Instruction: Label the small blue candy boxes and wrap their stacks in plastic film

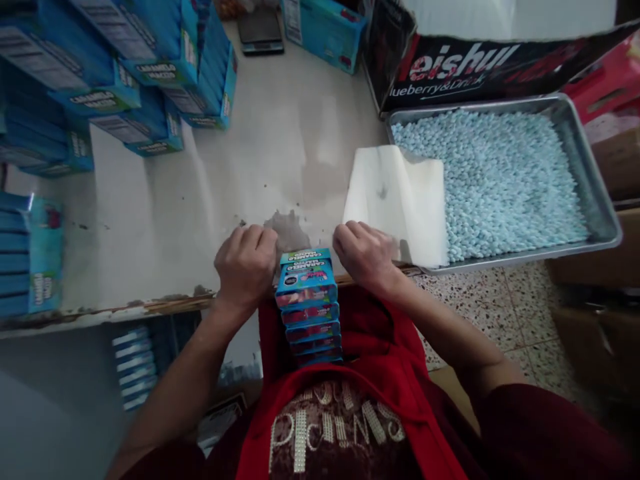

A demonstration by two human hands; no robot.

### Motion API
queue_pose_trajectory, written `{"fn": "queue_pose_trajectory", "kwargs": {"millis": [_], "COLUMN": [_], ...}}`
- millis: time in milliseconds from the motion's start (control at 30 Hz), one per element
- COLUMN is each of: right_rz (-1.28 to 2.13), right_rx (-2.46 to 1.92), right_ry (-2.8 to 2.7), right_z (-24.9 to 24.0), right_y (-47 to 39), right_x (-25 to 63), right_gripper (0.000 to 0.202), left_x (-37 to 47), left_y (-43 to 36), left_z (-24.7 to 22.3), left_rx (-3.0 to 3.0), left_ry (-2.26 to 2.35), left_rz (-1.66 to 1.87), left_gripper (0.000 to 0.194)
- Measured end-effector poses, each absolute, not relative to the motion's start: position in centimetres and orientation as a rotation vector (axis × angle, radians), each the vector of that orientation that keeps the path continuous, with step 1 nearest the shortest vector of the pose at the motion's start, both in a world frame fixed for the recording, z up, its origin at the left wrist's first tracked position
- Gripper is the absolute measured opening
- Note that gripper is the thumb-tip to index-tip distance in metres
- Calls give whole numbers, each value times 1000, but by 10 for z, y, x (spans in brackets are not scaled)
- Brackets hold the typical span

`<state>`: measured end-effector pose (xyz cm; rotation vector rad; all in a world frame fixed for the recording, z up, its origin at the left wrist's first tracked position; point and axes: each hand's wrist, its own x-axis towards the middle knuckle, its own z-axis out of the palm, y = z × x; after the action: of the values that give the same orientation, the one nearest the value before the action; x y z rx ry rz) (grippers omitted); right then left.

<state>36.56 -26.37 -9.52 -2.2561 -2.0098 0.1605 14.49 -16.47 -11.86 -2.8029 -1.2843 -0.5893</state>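
A row of small blue candy boxes (pixel 307 283) printed "Caramelo Macizo" stands at the table's front edge and runs back toward my red apron (pixel 415 400). On its left side my left hand (pixel 247 267) is closed in a fist, close to the front box. My right hand (pixel 365 257), also closed, is on the other side, a small gap away from the boxes and near the lower edge of a sheet of white paper (pixel 390 200). Curled fingers hide whatever either hand may hold.
To the right, a metal tray (pixel 617 233) holds many light-blue candies (pixel 510 187), partly under the paper. Behind it stands a black carton (pixel 450 73). Filled blue display boxes (pixel 95 100) are stacked at the left. A small scale (pixel 260 30) lies at the back.
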Motion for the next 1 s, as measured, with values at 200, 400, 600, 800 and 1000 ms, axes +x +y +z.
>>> {"fn": "queue_pose_trajectory", "kwargs": {"millis": [200,400,600,800,1000], "right_rz": [-39,244,581,680,202], "right_rx": [-2104,-2166,-2132,-1927,-1771], "right_ry": [-2126,-2129,-1830,-1599,-1425], "right_z": [-103,-133,-96,-62,-60], "right_y": [-251,-273,-270,-292,-315], "right_x": [370,368,373,363,326], "right_gripper": [42,32,24,19,13], "left_x": [140,148,142,130,138], "left_y": [-143,-158,-155,-195,-235], "left_z": [-136,-147,-100,-77,-102], "left_rx": [-2752,-2903,-3088,-2946,-2482], "left_ry": [-1317,-1403,-1165,-1187,-1524], "left_rz": [-654,-399,-91,-549,-1485], "left_gripper": [25,28,23,16,7]}}
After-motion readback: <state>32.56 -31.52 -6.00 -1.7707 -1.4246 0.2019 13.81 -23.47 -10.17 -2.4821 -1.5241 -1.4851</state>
